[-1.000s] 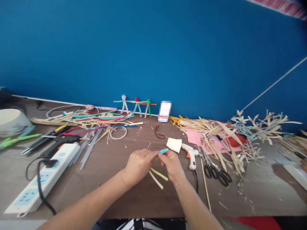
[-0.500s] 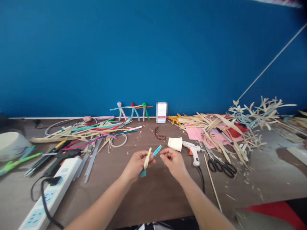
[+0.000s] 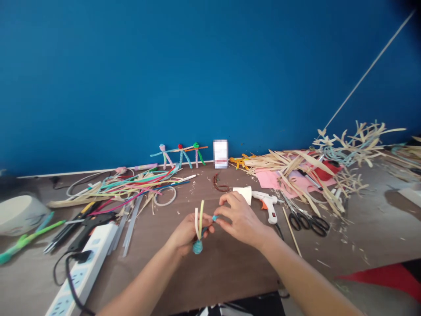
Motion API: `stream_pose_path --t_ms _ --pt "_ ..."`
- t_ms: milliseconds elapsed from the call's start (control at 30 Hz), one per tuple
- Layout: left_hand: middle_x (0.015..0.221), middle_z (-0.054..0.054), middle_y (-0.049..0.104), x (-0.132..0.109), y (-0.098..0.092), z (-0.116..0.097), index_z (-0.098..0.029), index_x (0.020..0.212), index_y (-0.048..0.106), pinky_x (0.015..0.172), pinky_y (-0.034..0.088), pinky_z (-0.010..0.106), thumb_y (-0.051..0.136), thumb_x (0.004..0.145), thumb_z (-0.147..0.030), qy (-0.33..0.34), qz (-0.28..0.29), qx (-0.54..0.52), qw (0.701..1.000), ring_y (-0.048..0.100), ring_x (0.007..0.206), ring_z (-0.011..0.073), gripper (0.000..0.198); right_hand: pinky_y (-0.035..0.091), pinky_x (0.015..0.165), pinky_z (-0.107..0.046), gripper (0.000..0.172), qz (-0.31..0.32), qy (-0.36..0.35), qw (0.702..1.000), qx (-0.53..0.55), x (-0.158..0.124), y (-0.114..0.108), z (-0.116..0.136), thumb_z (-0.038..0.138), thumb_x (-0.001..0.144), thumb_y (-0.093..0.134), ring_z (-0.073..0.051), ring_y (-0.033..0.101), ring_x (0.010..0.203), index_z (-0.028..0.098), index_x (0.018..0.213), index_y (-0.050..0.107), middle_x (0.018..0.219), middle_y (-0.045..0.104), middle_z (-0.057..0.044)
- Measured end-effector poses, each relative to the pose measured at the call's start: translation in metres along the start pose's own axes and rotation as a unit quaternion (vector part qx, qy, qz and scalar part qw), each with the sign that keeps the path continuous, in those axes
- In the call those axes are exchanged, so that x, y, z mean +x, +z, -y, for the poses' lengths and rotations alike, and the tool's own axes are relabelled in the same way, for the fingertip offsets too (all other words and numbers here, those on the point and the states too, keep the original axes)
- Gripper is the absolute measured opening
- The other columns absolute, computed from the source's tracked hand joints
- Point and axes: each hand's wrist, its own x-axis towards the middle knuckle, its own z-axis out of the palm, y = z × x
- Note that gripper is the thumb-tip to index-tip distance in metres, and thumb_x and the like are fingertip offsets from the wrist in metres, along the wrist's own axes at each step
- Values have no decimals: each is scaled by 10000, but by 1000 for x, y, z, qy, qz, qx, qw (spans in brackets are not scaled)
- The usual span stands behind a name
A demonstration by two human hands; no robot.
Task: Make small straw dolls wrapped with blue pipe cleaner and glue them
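My left hand is closed around the middle of a small pipe-cleaner figure. Its round blue ball end hangs below my fingers, and two pale strands, one yellow and one whitish, stand up from it. A short blue twisted part points out to the right. At its tip, the thumb and fingers of my right hand pinch it. My fingers hide the figure's middle. Against the blue wall behind stand three finished-looking pipe-cleaner figures.
On the left lie loose pipe cleaners, a black glue gun and a power strip. A paper cup, a white glue gun, scissors and dried strips lie on the right. A brown beaded string is ahead.
My right hand has come left onto the blue tip, which was free before. The figure has turned in my left hand, so both pale strands now show upright.
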Motion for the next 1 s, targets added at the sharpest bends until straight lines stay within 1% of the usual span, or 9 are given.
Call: stream_pose_path --t_ms 167,300,433,533,667,800,867,933,1000 --pt "480 17 582 -4 2 -3 -99 581 601 409 269 170 670 562 -313 37 9 59 998 411 395 51 226 331 762 -326 65 13 2 1000 16 2 -2 3 207 731 565 -180 406 858 186 788 591 854 477 -44" --pt "476 6 577 -6 6 -1 -102 632 627 406 269 169 651 582 -328 84 -24 122 989 391 389 52 233 333 743 -318 63 12 22 999 34 2 -1 4 198 733 559 -179 405 840 186 785 593 847 470 -43" --pt "561 21 614 -7 6 5 -114 693 645 444 324 184 574 663 -308 165 -72 247 952 473 468 94 209 330 745 -319 55 8 31 998 45 1 0 4 177 726 558 -180 406 838 179 772 589 844 466 -41" --pt "608 23 637 -10 6 6 -147 708 656 515 369 203 504 715 -257 236 -103 376 890 529 550 126 187 331 750 -320 55 2 38 998 59 0 1 4 160 721 553 -177 408 838 180 763 581 842 463 -38" --pt "643 21 647 -14 7 5 -192 763 650 559 385 222 467 738 -205 308 -134 527 781 562 593 142 185 335 768 -311 77 -12 57 995 85 -2 4 4 115 687 556 -167 414 843 178 733 559 837 459 -29" --pt "608 45 624 -14 7 7 -173 742 636 551 379 237 444 752 -184 379 -147 616 675 553 577 153 192 340 765 -296 123 -15 86 991 103 -2 12 1 66 649 557 -155 424 828 175 701 537 812 466 -16" --pt "598 55 615 -12 6 8 -165 726 632 545 373 240 427 763 -188 389 -142 642 645 548 577 158 210 342 758 -296 127 -10 99 989 106 -3 16 0 59 640 559 -156 430 823 175 682 531 799 475 -13" --pt "619 52 623 -11 5 9 -172 737 634 546 368 236 430 762 -205 358 -135 644 662 552 591 158 209 344 755 -298 126 -3 111 987 113 -4 19 -2 60 639 561 -159 439 825 176 677 531 793 484 -12" --pt "646 33 641 -9 4 7 -188 767 640 543 368 220 443 752 -220 290 -122 600 735 560 597 146 201 349 757 -298 133 8 122 983 136 -6 21 -4 76 642 572 -161 448 839 180 719 540 822 490 -15"
